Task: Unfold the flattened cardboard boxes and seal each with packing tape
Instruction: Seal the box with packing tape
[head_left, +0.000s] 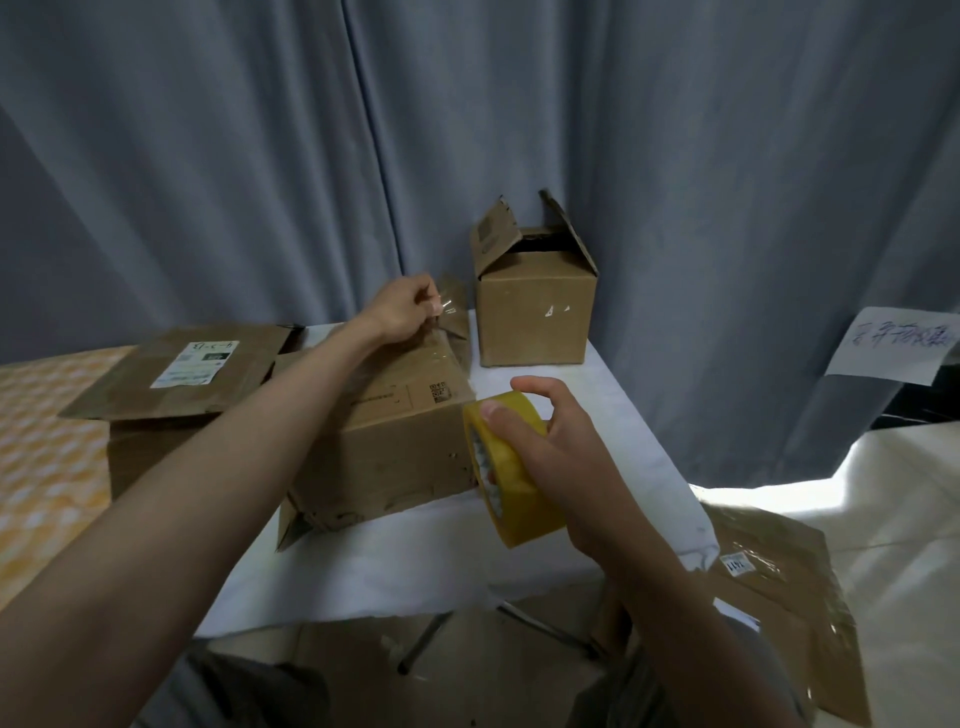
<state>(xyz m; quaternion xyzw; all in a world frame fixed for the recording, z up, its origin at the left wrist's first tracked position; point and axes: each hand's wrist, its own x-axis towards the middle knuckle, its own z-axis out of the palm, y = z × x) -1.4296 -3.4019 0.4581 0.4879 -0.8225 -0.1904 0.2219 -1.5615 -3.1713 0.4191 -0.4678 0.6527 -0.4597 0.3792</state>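
While tape spans the box — left hand fingers pinching tape end, right hand gripping yellow roll.

Yellow tape roll, brown boxes, white table, grey-blue curtain.

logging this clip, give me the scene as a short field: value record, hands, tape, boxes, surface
left hand: left hand pinches the clear tape end at the far edge of the near box
right hand: right hand grips the yellow tape roll beside that box
near box: closed, lying on the white table
far box: open box upright, flaps up
flat cardboard: flattened box at left
backdrop: grey curtain
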